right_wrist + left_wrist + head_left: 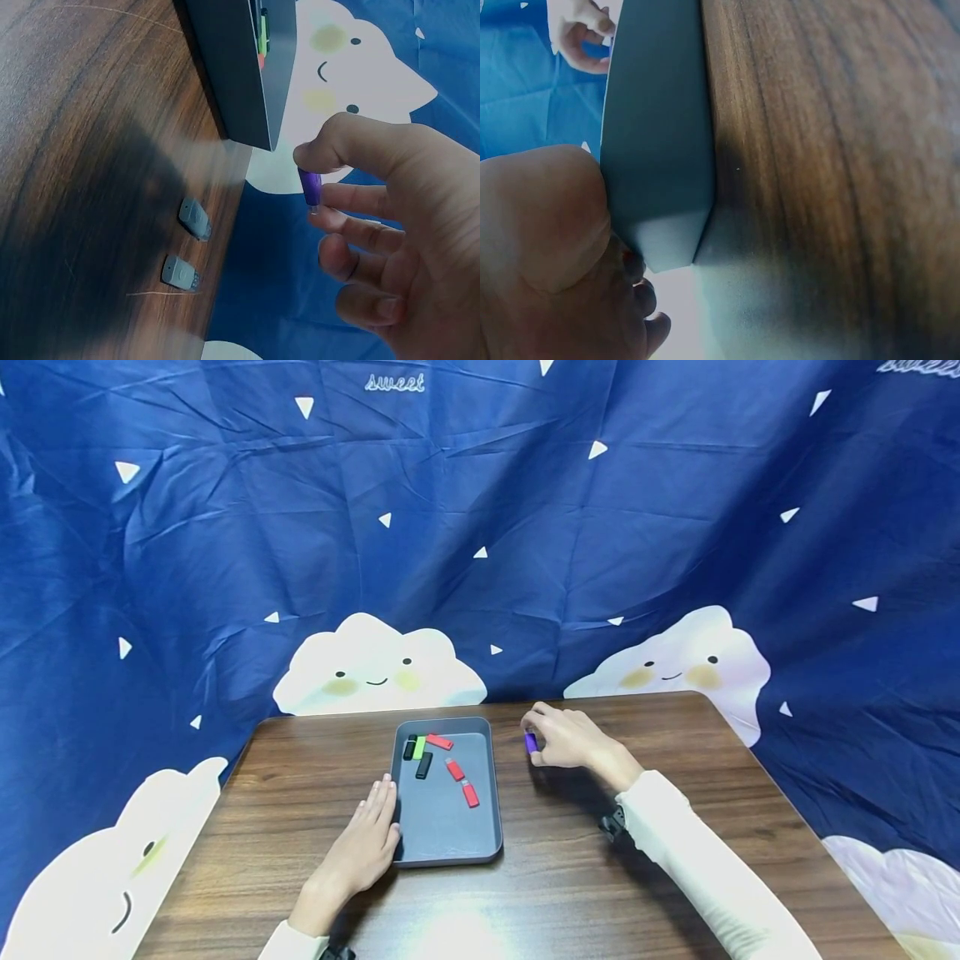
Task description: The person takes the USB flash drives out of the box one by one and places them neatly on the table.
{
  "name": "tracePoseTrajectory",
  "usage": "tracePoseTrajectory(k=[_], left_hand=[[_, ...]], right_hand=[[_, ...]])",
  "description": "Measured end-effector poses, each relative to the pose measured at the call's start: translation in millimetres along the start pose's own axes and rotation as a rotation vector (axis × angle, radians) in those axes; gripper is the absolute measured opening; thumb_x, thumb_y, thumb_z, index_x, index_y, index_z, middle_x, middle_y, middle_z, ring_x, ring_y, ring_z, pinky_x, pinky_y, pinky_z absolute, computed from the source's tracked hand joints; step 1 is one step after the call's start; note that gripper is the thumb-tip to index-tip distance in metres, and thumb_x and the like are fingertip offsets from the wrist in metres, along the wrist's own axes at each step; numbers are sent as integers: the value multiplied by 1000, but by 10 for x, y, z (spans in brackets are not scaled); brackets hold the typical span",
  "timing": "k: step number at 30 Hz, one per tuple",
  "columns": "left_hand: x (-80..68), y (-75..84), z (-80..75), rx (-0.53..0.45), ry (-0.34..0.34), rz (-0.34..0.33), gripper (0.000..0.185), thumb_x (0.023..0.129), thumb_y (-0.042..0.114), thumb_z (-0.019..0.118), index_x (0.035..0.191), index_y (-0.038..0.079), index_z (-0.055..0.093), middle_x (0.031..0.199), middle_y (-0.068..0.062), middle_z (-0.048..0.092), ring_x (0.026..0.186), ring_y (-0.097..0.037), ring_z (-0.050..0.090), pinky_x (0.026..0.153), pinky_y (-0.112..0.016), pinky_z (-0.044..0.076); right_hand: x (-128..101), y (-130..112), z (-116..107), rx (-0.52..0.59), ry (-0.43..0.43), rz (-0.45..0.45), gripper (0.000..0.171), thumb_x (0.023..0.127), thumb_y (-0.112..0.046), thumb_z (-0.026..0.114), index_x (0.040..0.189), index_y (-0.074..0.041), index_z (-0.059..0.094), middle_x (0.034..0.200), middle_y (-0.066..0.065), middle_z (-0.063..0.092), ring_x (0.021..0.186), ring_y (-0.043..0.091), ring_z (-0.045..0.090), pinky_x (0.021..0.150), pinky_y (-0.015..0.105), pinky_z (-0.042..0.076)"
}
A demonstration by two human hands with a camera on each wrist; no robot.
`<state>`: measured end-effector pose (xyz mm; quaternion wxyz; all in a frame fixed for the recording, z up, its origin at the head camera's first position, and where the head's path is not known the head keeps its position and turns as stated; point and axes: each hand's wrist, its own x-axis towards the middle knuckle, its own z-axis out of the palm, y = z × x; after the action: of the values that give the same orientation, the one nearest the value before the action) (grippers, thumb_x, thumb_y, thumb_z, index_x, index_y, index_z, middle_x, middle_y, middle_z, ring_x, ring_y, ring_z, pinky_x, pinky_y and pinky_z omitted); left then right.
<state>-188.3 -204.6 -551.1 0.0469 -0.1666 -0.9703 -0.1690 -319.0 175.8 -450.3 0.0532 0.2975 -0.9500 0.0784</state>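
My right hand (572, 739) pinches a purple USB stick (310, 187) between thumb and fingers, just right of the grey tray (442, 837). In the right wrist view the stick is held above the table. Flat against the tray's left side lies my left hand (362, 843), fingers straight; the left wrist view shows it touching the tray wall (660, 127). Inside the tray are three red USB sticks (470, 794), a green one (420, 747) and two black ones (424, 766). Two grey USB sticks (179, 272) rest on the table in the right wrist view; the head view does not show them.
The brown wooden table (300, 810) extends around the tray on all sides. Behind its far edge hangs a blue curtain (465, 468) printed with clouds and triangles.
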Motion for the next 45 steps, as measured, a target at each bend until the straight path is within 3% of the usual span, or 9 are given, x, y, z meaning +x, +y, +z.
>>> tracePoseTrajectory(k=[17,26,34,45], left_hand=[[-8,58,-58,-22,-13,-6,63,111,18,46,164,-9,26,175,-26,22,163,-44,23,130,-62,28],[-11,33,-38,-27,14,20,64,110,19,45,164,-10,27,174,-27,24,162,-45,25,128,-65,30],[-12,127,-154,-56,-17,-11,62,109,15,47,163,-11,29,174,-28,24,161,-48,26,128,-66,29],[-5,97,-140,-79,-8,1,62,109,14,47,162,-12,29,173,-29,25,160,-49,27,127,-68,29]], right_hand=[[-124,169,-15,16,-2,49,49,76,-31,82,121,-14,72,116,3,64,72,19,61,61,40,51],[-189,279,-3,22,1,65,51,75,-31,83,121,-13,71,114,4,64,72,20,62,61,42,53],[-218,383,23,25,-6,95,52,75,-31,83,122,-14,71,119,4,65,75,22,64,65,46,55],[-238,509,96,40,4,115,52,73,-30,84,120,-12,70,118,6,65,74,22,63,67,47,56]])
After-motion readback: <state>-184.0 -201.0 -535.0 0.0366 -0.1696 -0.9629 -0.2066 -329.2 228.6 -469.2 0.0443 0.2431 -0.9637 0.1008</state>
